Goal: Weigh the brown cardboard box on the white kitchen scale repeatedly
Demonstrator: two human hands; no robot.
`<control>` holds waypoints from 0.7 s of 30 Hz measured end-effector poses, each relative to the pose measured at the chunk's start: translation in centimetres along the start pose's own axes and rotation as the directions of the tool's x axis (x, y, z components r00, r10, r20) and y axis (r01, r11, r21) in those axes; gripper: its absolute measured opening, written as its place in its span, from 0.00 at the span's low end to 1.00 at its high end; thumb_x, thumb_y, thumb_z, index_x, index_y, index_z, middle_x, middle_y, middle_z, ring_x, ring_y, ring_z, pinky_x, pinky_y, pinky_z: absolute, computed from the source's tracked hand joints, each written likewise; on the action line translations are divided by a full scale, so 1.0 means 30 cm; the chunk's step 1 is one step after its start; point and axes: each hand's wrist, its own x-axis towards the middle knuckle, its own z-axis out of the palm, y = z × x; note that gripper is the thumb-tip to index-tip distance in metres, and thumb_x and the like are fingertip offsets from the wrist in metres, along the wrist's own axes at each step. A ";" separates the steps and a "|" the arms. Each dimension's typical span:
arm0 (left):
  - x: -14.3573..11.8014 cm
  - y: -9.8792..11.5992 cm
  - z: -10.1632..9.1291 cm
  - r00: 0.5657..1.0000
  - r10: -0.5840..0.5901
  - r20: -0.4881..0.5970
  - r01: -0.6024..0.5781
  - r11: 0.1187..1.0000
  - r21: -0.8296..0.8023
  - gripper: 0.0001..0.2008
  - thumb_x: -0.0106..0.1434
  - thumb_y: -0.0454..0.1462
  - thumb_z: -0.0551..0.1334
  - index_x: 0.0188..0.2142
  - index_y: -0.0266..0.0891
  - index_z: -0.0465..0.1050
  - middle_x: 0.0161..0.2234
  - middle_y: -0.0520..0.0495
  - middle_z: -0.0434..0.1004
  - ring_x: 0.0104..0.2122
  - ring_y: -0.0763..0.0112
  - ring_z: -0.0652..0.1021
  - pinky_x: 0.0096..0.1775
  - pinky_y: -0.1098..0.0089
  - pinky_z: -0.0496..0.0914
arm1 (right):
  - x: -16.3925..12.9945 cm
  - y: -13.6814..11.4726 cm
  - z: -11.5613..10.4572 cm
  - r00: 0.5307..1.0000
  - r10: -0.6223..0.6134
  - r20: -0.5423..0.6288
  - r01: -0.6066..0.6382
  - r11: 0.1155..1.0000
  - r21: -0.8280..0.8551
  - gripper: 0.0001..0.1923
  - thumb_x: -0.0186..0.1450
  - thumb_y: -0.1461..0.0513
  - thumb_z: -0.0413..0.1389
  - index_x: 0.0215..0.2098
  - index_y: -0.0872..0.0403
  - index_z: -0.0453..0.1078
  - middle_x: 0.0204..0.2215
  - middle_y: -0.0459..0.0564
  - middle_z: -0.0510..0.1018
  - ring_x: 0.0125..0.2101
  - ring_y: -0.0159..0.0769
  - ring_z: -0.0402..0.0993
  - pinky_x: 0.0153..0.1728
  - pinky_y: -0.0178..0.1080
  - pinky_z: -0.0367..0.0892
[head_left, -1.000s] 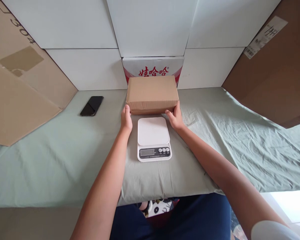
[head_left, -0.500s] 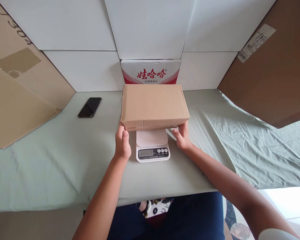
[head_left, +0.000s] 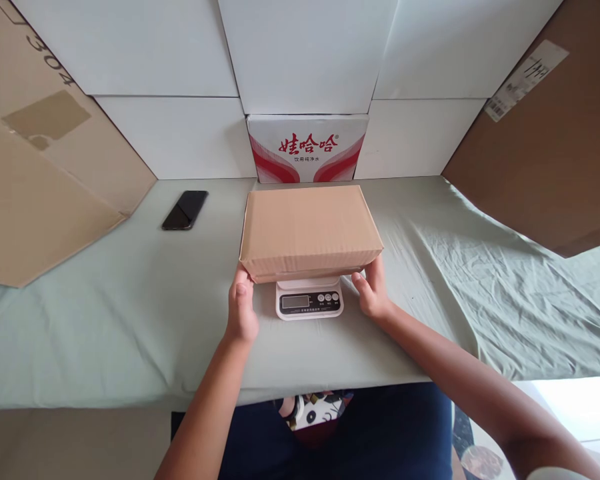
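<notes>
A plain brown cardboard box (head_left: 310, 223) is held between my two hands over a white kitchen scale (head_left: 310, 310). At the box's near left corner is my left hand (head_left: 241, 307), closed on it with the thumb in front and the other fingers hidden behind and below. My right hand (head_left: 374, 292) grips the near right corner in the same way. The box covers most of the scale's platform; the dark display and round buttons show in front. Whether the box touches the platform I cannot tell.
A black phone (head_left: 185, 211) lies on the green cloth (head_left: 130, 300) to the left. Behind stands a white and red carton (head_left: 307, 148) against white panels (head_left: 305, 53). Large cardboard sheets rise at the left (head_left: 55, 180) and right (head_left: 555, 147).
The box has come down and toward me, covering more of the scale's platform and uncovering the red and white carton behind. Both hands keep their hold. The view has shifted slightly.
</notes>
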 end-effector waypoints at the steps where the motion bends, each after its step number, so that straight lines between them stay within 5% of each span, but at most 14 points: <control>1: 0.002 0.001 0.000 1.000 -0.004 0.003 0.004 1.000 0.007 0.38 0.67 0.66 0.50 0.59 0.42 0.73 0.58 0.37 0.78 0.64 0.47 0.73 0.60 0.53 0.70 | -0.001 -0.002 0.000 1.000 0.006 -0.003 -0.006 1.000 -0.001 0.37 0.71 0.39 0.49 0.72 0.44 0.54 0.60 0.59 0.68 0.59 0.55 0.68 0.61 0.63 0.66; 21: 0.004 0.003 -0.002 1.000 -0.021 0.022 0.020 0.999 0.040 0.38 0.67 0.65 0.51 0.61 0.44 0.72 0.61 0.37 0.76 0.67 0.45 0.70 0.63 0.51 0.68 | 0.009 -0.009 -0.004 0.993 0.093 -0.076 -0.087 0.992 0.087 0.33 0.70 0.41 0.50 0.68 0.42 0.59 0.63 0.56 0.68 0.63 0.57 0.65 0.64 0.63 0.64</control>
